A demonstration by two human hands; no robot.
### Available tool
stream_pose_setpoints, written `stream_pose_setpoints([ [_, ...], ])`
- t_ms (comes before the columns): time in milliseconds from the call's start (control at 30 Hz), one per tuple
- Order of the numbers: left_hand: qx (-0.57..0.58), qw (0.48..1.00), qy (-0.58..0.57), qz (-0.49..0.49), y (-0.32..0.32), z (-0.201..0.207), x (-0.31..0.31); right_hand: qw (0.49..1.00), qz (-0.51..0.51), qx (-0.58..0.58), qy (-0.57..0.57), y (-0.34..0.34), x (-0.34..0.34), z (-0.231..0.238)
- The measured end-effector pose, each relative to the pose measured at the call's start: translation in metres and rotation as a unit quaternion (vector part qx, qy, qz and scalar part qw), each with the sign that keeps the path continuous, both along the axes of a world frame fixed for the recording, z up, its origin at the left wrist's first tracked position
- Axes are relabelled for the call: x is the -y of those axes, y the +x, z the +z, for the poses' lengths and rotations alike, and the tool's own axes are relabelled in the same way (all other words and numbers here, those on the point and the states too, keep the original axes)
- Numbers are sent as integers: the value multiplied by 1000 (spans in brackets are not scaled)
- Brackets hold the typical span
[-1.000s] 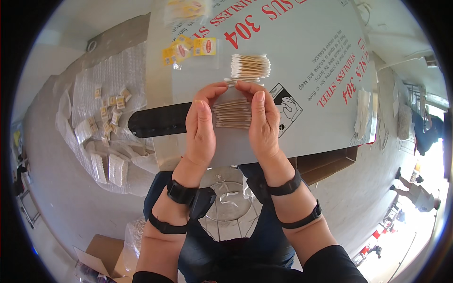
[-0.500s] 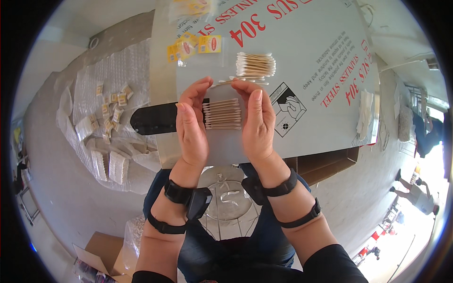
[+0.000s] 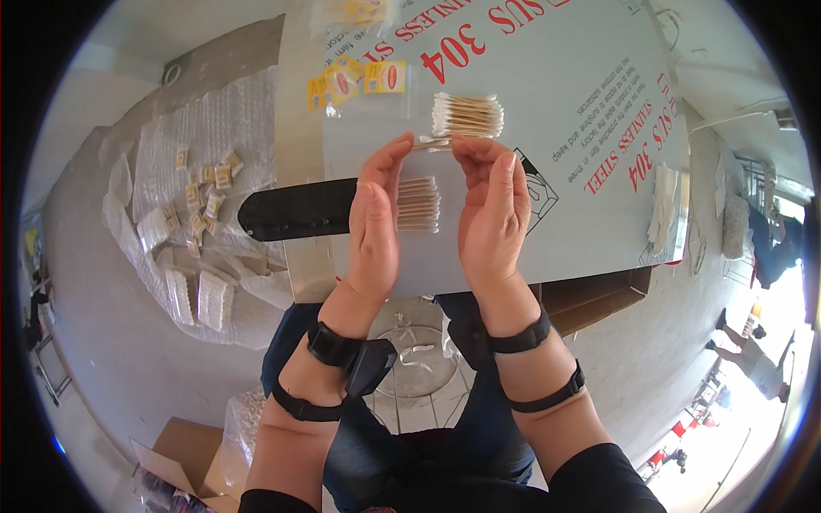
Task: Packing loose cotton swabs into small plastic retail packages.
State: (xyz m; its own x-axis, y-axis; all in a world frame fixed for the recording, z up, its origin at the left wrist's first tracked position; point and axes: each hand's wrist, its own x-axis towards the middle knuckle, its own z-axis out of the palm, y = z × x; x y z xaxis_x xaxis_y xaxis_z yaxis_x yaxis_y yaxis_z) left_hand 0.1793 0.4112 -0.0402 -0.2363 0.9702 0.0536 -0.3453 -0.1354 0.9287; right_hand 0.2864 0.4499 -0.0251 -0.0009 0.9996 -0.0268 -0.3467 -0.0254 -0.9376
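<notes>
A flat row of cotton swabs [image 3: 419, 205] lies on the grey sheet-covered table [image 3: 547, 111], between my two hands. My left hand [image 3: 376, 218] is open and upright on its edge at the row's left, hiding the left swab ends. My right hand [image 3: 494, 214] stands open to the right, palm facing inward, with a gap between it and the swab tips. Just beyond my fingertips are a few loose swabs [image 3: 434, 144], partly hidden. Behind them sits a thicker pile of cotton swabs [image 3: 469, 114].
A black flat strip [image 3: 295, 210] sticks out past the table's left edge. Yellow-labelled clear bags [image 3: 385, 79] lie at the far left of the table. Small packets [image 3: 222, 177] rest on bubble wrap [image 3: 171, 128] to the left. An open cardboard box [image 3: 590, 303] is below the right edge.
Both hands have shifted to the right. My left hand now covers the left swab ends, and the gap on the right side has widened. The swab row stays nearly in place.
</notes>
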Motion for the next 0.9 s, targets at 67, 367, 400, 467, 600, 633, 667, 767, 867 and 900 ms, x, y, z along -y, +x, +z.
stream_pose_setpoints([
  [67,7,1000,7,2,-1,-1,-1,1000,-2,-4,-1,3,-2,0],
  [367,20,1000,13,19,-2,3,-3,934,1,355,39,31,-19,7],
  [400,29,999,-5,27,0,2,-4,906,-3,419,65,33,-21,6],
  [467,17,999,22,31,-5,3,-4,874,-8,477,89,34,-25,3],
  [600,-45,995,42,73,-19,5,-4,801,-6,574,168,37,-30,1],
  [633,-45,995,42,73,-22,3,-5,789,1,590,173,37,-30,1],
  [667,-68,994,24,83,-26,1,-5,788,1,591,173,37,-30,0],
  [767,-73,993,1,95,-29,1,-7,774,25,603,192,35,-30,-3],
  [867,-34,995,-9,89,-27,1,-9,776,31,589,222,26,-29,-4],
  [900,-15,996,-15,82,-26,0,-9,776,43,584,234,22,-29,-4],
])
